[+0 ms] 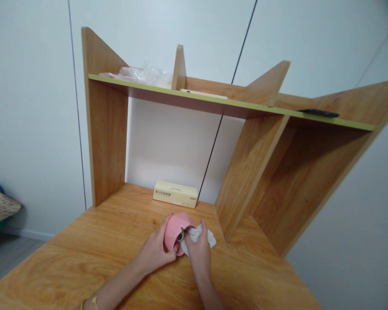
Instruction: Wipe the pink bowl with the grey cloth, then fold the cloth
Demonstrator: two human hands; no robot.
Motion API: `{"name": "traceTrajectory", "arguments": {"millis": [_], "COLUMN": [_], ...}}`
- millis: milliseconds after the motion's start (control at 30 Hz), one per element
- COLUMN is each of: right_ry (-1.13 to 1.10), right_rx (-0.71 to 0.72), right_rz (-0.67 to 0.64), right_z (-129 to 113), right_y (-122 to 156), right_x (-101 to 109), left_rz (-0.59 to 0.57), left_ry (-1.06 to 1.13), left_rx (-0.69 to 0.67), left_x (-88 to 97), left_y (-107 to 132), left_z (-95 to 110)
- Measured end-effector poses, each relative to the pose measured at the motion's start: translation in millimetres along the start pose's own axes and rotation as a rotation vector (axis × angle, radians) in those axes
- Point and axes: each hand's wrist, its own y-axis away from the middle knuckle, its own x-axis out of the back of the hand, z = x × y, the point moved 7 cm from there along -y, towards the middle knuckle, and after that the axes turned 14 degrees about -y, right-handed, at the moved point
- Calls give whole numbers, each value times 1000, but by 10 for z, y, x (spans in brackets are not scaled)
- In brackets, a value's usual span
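Note:
My left hand [157,247] is wrapped around a pink, hollow, rounded object [177,224] held just over the wooden desk. The object's opening faces to the right and toward me, and a small round grey-and-dark part shows inside it. Bunched in my right hand [198,247] is a pale grey cloth [211,238], pressed at that opening. Some fingertips of the right hand are hidden by the cloth and the rim. What kind of thing the pink object is, I cannot tell.
A cream-coloured box [175,194] with printed lettering lies at the back of the desk [123,228]. Above stands a wooden shelf unit [107,129] bearing crumpled clear plastic [145,75], a flat white item [205,94] and a dark flat item [320,113]. Patterned fabric [1,209] shows at far left.

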Motion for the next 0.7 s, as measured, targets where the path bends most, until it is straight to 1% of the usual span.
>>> {"name": "traceTrajectory", "arguments": {"millis": [67, 133, 200, 267, 367, 467, 533, 600, 700], "right_ry": [148, 274, 336, 333, 240, 81, -48, -163, -281], "right_rx": [-11, 11, 58, 91, 86, 70, 87, 102, 48], "right_rz": [-10, -19, -12, -4, -60, -119, -95, -47, 5], "right_z": [-77, -159, -229, -253, -199, -136, -128, -123, -57], "right_y": [13, 27, 41, 54, 72, 93, 99, 95, 74], "right_x": [67, 115, 142, 146, 88, 22, 19, 30, 24], "left_rz": [-3, -8, -12, -8, -18, -19, 10, 47, 58], "left_ry": [-27, -34, -35, -51, -97, -107, -83, -31, 71], "left_rx": [-6, -13, -19, -30, -84, -159, -190, -191, -173], "left_x": [0, -8, -8, 7, 32, 55, 85, 115, 105], "left_y": [4, 6, 10, 18, 34, 41, 29, 8, -17], "left_z": [12, 16, 15, 18, 45, 72, 65, 29, -31]}}
